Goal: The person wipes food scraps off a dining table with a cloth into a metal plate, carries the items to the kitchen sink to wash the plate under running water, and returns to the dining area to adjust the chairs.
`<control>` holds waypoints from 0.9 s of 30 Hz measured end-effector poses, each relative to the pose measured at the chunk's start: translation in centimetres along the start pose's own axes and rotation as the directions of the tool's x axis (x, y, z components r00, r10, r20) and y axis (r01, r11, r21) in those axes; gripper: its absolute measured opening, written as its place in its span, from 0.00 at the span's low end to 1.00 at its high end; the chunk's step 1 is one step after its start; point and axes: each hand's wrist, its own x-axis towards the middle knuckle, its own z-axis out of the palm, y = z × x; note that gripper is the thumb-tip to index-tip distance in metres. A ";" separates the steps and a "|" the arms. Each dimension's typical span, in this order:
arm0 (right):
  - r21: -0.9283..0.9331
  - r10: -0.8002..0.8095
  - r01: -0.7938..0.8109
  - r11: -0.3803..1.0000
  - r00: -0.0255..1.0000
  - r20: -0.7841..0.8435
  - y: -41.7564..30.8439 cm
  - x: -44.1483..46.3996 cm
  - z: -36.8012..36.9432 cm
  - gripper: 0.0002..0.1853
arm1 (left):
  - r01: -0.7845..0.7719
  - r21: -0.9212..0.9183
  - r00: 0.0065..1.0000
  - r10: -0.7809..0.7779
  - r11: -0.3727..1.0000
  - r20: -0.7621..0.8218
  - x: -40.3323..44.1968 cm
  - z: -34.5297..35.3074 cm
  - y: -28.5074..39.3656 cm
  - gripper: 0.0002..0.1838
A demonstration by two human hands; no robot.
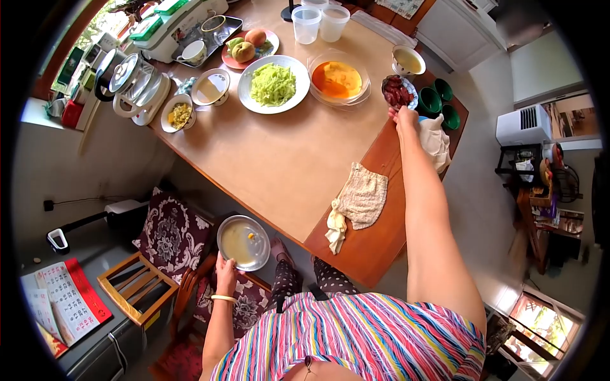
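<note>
My left hand (225, 269) grips the rim of a round metal bowl (260, 255), held off the table's near edge. Cloudy pale liquid lies in it, with a small yellow bit. My right arm stretches across the table, and my right hand (405, 118) has its fingers closed on the near rim of a blue-and-white bowl (414, 99) of dark red slices. Green cups (430, 100) stand just right of that bowl, and a cream cloth (435, 141) lies by my right wrist. Beyond it is a footed bowl of yellowish liquid (407, 61).
Along the far side are a plate of shredded green vegetable (289, 106), a glass bowl of beaten egg (337, 79), plastic tubs (306, 25) and a fruit plate (272, 43). A knitted cloth (364, 195) lies near the front. A patterned chair (175, 222) stands left of my legs.
</note>
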 end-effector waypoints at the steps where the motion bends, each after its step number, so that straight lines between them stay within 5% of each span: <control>1: -0.039 -0.018 0.019 0.999 0.999 0.041 0.5 -1.2 -0.7 0.14 | 0.014 0.020 0.999 -0.014 1.000 -0.029 -0.3 0.4 0.3 0.23; 6: -0.117 -0.135 0.166 0.979 0.962 0.237 1.5 -12.7 -4.5 0.13 | 0.003 -0.004 0.999 -0.003 1.000 0.035 -0.1 0.0 -0.1 0.24; 12: -0.157 -0.001 0.072 0.985 0.911 0.412 6.0 -20.0 0.1 0.11 | -0.005 0.009 0.999 0.005 1.000 0.052 -0.2 -0.5 -0.2 0.24; 19: -0.150 0.094 -0.039 0.988 0.919 0.383 7.1 -22.7 7.0 0.13 | -0.003 0.024 0.999 0.002 1.000 0.045 -1.1 -0.1 0.6 0.19; 22: -0.129 -0.155 0.229 0.965 0.891 0.427 7.7 -23.7 2.3 0.14 | -0.008 0.026 0.999 0.006 1.000 0.053 -0.7 -0.7 0.5 0.19; 24: -0.360 -0.642 0.726 0.586 0.687 0.341 8.2 -25.4 -4.3 0.17 | -0.009 0.015 0.998 0.008 1.000 0.057 -0.5 -1.0 0.2 0.18; 27: -0.608 -0.624 0.713 0.348 0.661 0.418 12.0 -27.0 -10.0 0.27 | 0.001 0.024 0.998 -0.002 1.000 0.057 -0.3 -1.3 -0.3 0.19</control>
